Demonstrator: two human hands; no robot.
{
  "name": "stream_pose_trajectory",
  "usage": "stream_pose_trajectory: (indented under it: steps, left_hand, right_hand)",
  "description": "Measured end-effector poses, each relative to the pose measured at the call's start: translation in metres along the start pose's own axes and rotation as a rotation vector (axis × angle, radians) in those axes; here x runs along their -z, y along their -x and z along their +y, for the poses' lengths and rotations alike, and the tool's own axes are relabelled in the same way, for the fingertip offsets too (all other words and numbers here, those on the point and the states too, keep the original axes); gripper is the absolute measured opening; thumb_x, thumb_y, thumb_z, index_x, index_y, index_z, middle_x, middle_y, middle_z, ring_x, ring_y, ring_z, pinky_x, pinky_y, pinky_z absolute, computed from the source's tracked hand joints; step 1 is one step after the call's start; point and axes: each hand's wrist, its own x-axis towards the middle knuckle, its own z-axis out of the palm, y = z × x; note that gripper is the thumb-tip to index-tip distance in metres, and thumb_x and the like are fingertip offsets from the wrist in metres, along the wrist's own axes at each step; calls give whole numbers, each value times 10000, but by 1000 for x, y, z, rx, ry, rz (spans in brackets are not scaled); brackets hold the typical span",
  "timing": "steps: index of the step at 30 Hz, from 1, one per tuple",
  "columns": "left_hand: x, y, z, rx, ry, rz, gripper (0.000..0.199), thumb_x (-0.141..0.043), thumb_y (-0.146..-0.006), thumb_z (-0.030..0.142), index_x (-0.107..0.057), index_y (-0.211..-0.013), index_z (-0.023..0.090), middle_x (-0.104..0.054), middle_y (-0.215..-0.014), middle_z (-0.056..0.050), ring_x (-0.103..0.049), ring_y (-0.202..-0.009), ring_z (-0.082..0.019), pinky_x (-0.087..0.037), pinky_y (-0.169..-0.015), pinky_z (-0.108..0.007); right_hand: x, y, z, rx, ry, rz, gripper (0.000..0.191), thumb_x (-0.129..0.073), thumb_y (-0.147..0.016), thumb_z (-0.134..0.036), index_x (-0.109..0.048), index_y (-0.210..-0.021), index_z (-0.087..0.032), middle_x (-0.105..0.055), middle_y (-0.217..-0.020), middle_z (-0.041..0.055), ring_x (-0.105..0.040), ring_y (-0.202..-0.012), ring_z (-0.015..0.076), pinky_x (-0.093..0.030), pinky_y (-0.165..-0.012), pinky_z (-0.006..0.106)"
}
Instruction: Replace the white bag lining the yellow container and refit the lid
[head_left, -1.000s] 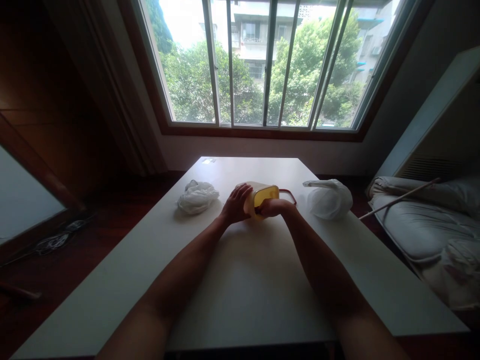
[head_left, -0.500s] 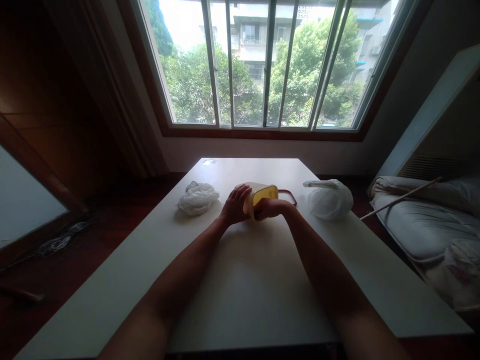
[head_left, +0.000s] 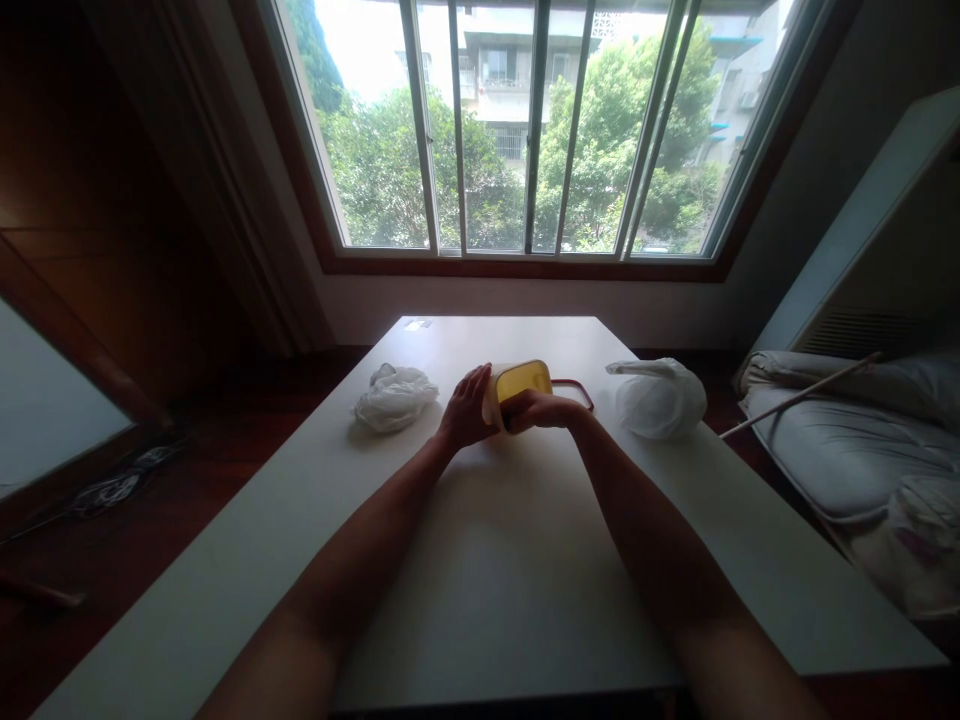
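Note:
A yellowish plastic container (head_left: 534, 375) is tilted on the table, its open mouth turned toward me and to the right. My left hand (head_left: 471, 405) is closed around its left side, fingers over the outer wall. My right hand (head_left: 531, 410) reaches into the mouth from the right. Its fingertips are hidden inside, so whether they grip anything does not show. Just right of the container lies a lid (head_left: 591, 398) with a reddish-brown rim, partly covered by my right wrist and the container.
A crumpled white plastic bag (head_left: 396, 398) lies left on the white table (head_left: 495, 600). At the right edge sits a rounded, filled white plastic bag (head_left: 661, 402). Beyond the table are a window (head_left: 510, 150) and, at right, a folded mattress (head_left: 832, 430) with a stick (head_left: 802, 396) across it.
The container has turned so more of its yellow inside shows, and has shifted slightly left. My right hand has moved slightly with it, still in the mouth; my left hand keeps its hold.

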Motion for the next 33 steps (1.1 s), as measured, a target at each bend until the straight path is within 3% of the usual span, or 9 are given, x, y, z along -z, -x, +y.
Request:
stream_pose_trajectory:
  steps: [10,15,19,23,28,33]
  left_hand:
    - [-2,0,2,5,-6,-2,1142,-754,-703,450,-101,-1584,128,-386,-1532,-223,-371,-1426,-414,-393,-1143,-574]
    - [0,-1,5,-13,-1,2,1109,-723,-713,411,-98,-1586,135,-390,-1525,-221,-361,-1432,-417,-392,-1131,-595]
    - [0,-1,6,-4,8,1,1102,-719,-705,405,-109,-1583,137,-392,-1524,-217,-361,-1433,-414,-387,-1140,-582]
    - [-1,0,5,4,4,5,1076,-711,-716,414,-122,-1580,158,-401,-1520,-213,-377,-1422,-424,-392,-1125,-606]
    - [0,0,4,7,-4,19,1126,-754,-702,478,-122,-1574,148,-420,-1497,-233,-398,-1407,-425,-411,-1117,-596]
    - [2,1,3,2,-9,5,1148,-765,-701,505,-106,-1576,160,-416,-1500,-230,-399,-1407,-425,-412,-1118,-589]
  right_hand:
    - [-10,-5,-10,68,-234,99,421,-667,-670,-131,-708,-1089,-123,-687,-937,53,-602,-809,156,-484,-715,241]
    - [-17,-9,-15,109,-413,189,403,-689,-624,-138,-687,-1026,-167,-651,-893,17,-588,-784,153,-487,-734,252]
    - [-18,-11,-15,110,-467,186,408,-664,-599,-118,-681,-1004,-169,-633,-842,0,-573,-749,144,-484,-741,256]
    - [-15,-8,-12,101,-390,124,409,-636,-608,-109,-692,-1012,-143,-665,-881,27,-584,-791,159,-474,-752,256]
    - [-10,-5,-10,36,-126,62,415,-581,-647,-84,-713,-1039,-115,-698,-991,67,-601,-912,192,-465,-849,289]
    - [-7,-5,-13,-59,57,33,422,-548,-610,-18,-732,-979,-110,-701,-909,58,-599,-808,175,-465,-773,283]
